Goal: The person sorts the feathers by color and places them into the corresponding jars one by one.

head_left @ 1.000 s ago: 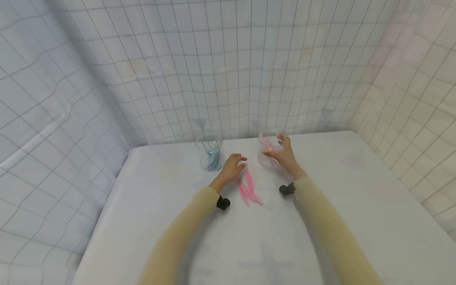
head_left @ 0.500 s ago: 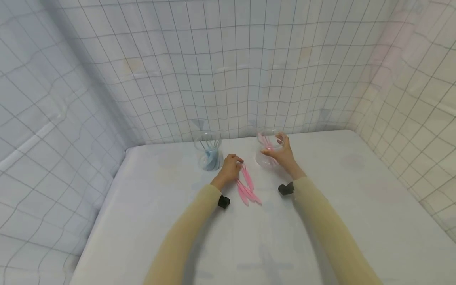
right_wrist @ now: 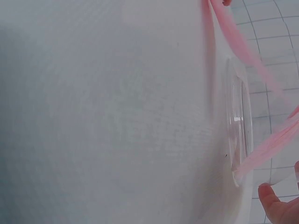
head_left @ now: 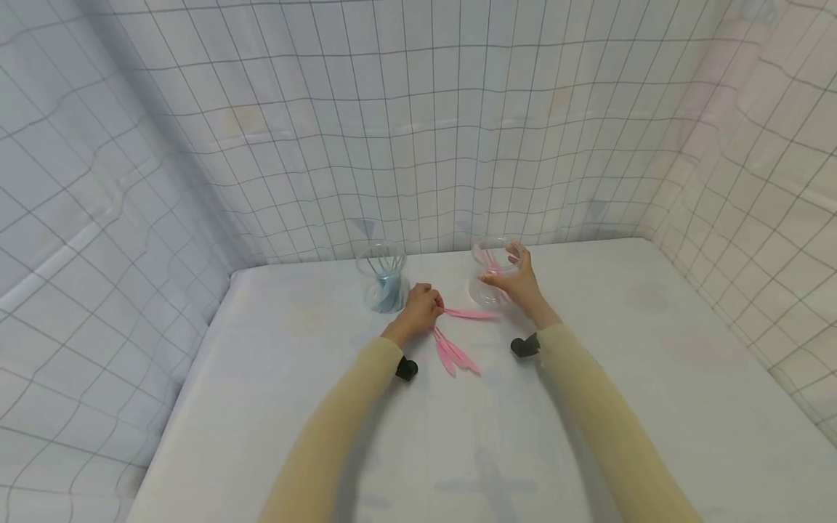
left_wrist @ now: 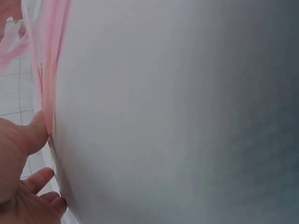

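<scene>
In the head view my left hand (head_left: 421, 309) pinches a pink feather (head_left: 469, 314) by its thin quill end, with the plume pointing right. In the left wrist view, pink quills (left_wrist: 50, 88) run past the thumb. Two or more other pink feathers (head_left: 454, 354) lie fanned on the table just below that hand. My right hand (head_left: 523, 287) grips a clear round jar (head_left: 482, 293) near its rim, thumb on the near side and fingers behind. Pink feathers (head_left: 489, 259) lean inside this jar, and its base (right_wrist: 237, 121) rests on the table in the right wrist view.
A second clear jar (head_left: 373, 298) with blue feathers (head_left: 391, 289), quills up, stands left of my left hand. The white table (head_left: 418, 450) is bounded by a gridded white curtain (head_left: 418, 145) behind and at both sides. Black wrist mounts (head_left: 523, 346) stick out at the cuffs.
My left hand has picked up a pink feather by its quill and turned it from pointing toward me to pointing right. The right hand and both jars stay where they were.
</scene>
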Motion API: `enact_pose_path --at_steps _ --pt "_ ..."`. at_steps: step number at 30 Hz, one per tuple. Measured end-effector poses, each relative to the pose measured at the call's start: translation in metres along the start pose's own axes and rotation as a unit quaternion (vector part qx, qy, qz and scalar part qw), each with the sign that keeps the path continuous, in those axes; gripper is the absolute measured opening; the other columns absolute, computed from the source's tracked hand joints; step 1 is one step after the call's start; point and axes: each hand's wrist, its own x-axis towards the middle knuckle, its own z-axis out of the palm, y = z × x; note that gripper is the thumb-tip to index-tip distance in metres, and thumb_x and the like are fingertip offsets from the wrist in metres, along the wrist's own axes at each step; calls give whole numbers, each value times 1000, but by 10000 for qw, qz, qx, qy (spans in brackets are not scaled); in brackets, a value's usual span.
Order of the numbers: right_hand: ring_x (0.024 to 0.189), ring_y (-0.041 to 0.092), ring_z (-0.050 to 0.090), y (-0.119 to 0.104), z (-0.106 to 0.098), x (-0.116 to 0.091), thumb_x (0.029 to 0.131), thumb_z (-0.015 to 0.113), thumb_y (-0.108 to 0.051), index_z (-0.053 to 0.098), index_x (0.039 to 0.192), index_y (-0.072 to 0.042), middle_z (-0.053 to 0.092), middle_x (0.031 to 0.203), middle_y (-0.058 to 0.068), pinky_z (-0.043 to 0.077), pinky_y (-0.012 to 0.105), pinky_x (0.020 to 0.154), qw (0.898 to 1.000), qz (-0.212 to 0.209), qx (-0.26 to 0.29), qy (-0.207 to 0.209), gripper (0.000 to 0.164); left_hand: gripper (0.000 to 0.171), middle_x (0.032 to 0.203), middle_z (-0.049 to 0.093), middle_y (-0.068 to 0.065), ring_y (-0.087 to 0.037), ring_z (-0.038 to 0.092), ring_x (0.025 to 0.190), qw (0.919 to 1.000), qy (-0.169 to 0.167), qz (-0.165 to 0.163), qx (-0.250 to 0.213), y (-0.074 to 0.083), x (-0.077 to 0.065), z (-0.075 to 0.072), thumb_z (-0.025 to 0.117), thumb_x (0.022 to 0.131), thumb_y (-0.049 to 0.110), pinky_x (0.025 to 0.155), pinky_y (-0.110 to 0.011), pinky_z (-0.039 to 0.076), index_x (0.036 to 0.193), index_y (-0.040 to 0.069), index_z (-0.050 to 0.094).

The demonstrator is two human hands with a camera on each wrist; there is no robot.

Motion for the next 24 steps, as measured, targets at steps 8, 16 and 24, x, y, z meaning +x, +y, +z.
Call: enact_pose_path --at_steps 8,16,24 --pt "135 26 24 -1 0 0 72 85 -27 14 149 -11 28 149 9 26 47 107 10000 32 1 -24 106 9 140 33 -29 -45 16 136 9968 -521 220 557 -2 -2 -3 55 97 11 112 -47 8 96 2 58" --pt "136 27 24 -1 -1 0 72 85 -25 13 149 -10 27 149 11 26 49 107 10000 36 -2 -31 107 14 147 26 -24 -42 8 139 9935 -540 772 637 -21 6 7 50 100 17 112 -48 7 99 5 58" --pt "135 26 26 -3 0 0 69 87 -30 16 148 -10 31 147 7 27 47 107 9999 48 -76 79 108 11 146 28 -24 -41 11 139 9933 9 1036 510 10 -2 -18 51 98 15 111 -50 11 98 4 54"
